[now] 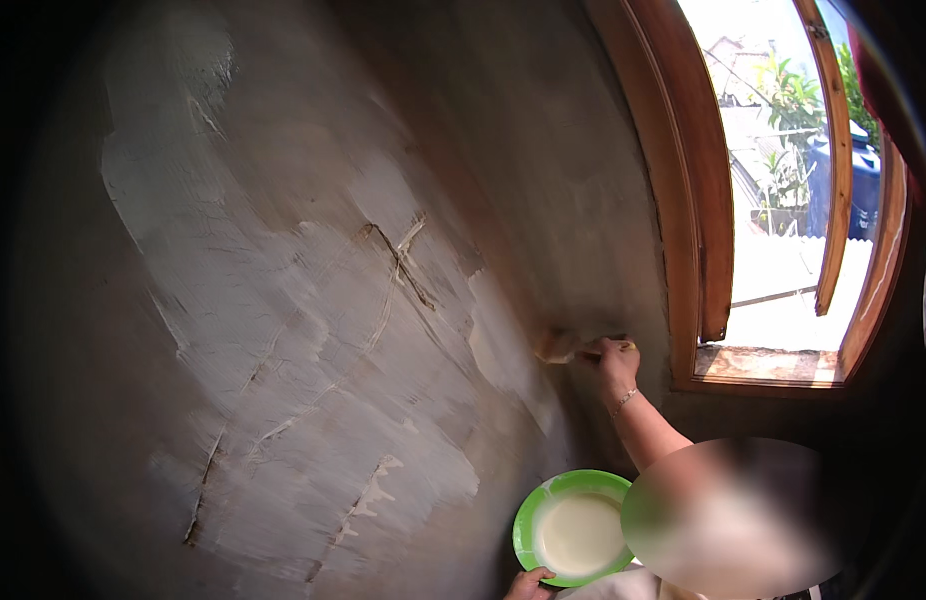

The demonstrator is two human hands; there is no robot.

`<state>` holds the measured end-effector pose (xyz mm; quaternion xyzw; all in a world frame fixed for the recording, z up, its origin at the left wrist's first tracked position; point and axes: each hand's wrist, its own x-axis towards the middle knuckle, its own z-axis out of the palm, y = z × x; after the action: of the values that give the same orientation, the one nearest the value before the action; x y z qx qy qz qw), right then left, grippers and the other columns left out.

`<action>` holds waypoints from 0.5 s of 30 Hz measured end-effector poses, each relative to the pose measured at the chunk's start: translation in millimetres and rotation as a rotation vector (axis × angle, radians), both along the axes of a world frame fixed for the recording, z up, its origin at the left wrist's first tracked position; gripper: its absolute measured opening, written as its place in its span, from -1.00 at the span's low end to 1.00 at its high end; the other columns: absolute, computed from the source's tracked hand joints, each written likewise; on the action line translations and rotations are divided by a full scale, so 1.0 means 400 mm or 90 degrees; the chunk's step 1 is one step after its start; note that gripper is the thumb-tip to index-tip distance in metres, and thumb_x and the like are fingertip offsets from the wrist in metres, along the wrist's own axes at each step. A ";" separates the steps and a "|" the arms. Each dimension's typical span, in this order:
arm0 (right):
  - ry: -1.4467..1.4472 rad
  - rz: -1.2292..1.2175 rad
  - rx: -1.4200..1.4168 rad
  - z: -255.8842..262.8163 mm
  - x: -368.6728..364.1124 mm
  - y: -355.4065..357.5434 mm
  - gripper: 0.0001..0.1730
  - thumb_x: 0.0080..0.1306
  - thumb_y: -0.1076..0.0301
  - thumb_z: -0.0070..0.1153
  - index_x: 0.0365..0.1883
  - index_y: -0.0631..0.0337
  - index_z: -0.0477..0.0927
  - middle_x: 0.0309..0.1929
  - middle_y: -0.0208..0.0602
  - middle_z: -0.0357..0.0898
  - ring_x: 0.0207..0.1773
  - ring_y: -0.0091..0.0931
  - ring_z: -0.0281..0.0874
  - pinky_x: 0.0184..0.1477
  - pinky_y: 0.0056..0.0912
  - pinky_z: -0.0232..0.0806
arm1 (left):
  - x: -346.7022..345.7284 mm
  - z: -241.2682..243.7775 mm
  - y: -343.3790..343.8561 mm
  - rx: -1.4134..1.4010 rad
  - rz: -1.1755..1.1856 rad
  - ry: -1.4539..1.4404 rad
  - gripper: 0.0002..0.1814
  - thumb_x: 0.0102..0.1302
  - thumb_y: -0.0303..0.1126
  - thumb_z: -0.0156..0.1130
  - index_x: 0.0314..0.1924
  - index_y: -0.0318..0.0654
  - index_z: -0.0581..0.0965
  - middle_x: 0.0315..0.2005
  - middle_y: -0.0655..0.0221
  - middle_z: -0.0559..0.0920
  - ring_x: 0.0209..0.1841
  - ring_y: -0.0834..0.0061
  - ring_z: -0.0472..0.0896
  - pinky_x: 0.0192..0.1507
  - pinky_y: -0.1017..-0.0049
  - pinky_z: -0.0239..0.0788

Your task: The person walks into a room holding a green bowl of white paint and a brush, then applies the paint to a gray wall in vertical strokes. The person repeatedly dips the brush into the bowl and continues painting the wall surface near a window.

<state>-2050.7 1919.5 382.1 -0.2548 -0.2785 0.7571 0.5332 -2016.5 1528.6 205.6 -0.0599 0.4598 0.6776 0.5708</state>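
Note:
My right hand (616,364), with a bracelet at the wrist, is raised to the wall near the corner beside the window. Its fingers are closed around a brush (559,348), whose blurred bristle end lies against the wall. Low in the view, my left hand (532,585) grips the rim of a green bowl (529,525), thumb on top. The bowl holds a creamy white liquid (580,534). To the left spreads a plastered wall (283,330) with pale brushed patches and several cracks, one pair of them crossing.
A window with a wooden frame (680,225) stands at the right, its sill (767,365) at about the height of my right hand. Outside are plants and a blue tank (864,195). A blurred oval hides the area right of the bowl.

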 end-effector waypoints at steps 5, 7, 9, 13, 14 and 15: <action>-0.349 0.028 0.084 -0.117 0.011 0.020 -0.83 0.18 0.54 0.03 -0.24 0.39 0.47 -0.38 -0.11 0.57 -0.34 -0.30 0.66 -0.51 -0.26 0.52 | -0.004 -0.107 0.002 -0.002 0.017 0.009 -0.45 0.13 -0.54 0.05 0.19 -0.43 0.34 0.03 0.03 0.51 0.10 0.09 0.50 0.19 0.09 0.39; -0.384 -0.024 0.210 -0.032 -0.008 0.036 -0.80 0.16 0.46 0.06 -0.24 0.36 0.50 -0.42 0.01 0.58 -0.34 -0.13 0.62 -0.36 -0.16 0.45 | 0.005 -0.108 0.019 -0.041 0.027 0.007 -0.40 0.09 -0.56 0.04 0.21 -0.44 0.30 0.05 0.04 0.49 0.10 0.07 0.50 0.22 0.08 0.37; -0.343 -0.069 0.383 0.144 -0.040 -0.021 -0.74 0.13 0.37 0.09 -0.26 0.36 0.50 -0.37 0.13 0.58 -0.28 0.02 0.56 -0.19 -0.11 0.40 | 0.044 0.007 0.008 -0.057 0.042 0.019 -0.40 0.07 -0.54 0.06 0.20 -0.43 0.32 0.03 0.07 0.51 0.10 0.10 0.50 0.20 0.11 0.38; -0.026 -0.043 0.405 0.556 -0.026 -0.079 -0.86 0.21 0.47 0.09 -0.35 0.32 0.41 -0.42 -0.28 0.45 -0.48 -0.38 0.62 -0.48 -0.40 0.51 | 0.019 -0.013 -0.041 -0.055 0.056 0.032 -0.39 0.07 -0.53 0.08 0.20 -0.43 0.32 0.00 0.09 0.53 0.09 0.14 0.51 0.18 0.15 0.39; 0.054 -0.018 0.389 0.632 -0.027 -0.075 -0.85 0.24 0.46 0.09 -0.33 0.34 0.41 -0.34 -0.22 0.46 -0.41 -0.33 0.63 -0.39 -0.38 0.58 | 0.021 -0.034 -0.059 -0.063 0.055 0.029 -0.39 0.07 -0.52 0.08 0.21 -0.42 0.32 0.00 0.10 0.54 0.09 0.16 0.51 0.17 0.15 0.40; 0.159 -0.005 0.377 0.710 -0.022 -0.079 -0.85 0.26 0.47 0.11 -0.30 0.36 0.42 -0.28 -0.17 0.46 -0.34 -0.30 0.64 -0.30 -0.32 0.62 | 0.005 -0.087 -0.074 -0.067 0.066 0.007 -0.39 0.07 -0.51 0.10 0.21 -0.43 0.32 0.01 0.10 0.54 0.09 0.16 0.51 0.17 0.16 0.40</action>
<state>-2059.5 1887.8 666.0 0.0053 -0.4184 0.6663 0.6172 -2014.6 1498.9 170.7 -0.1101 0.4943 0.6815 0.5283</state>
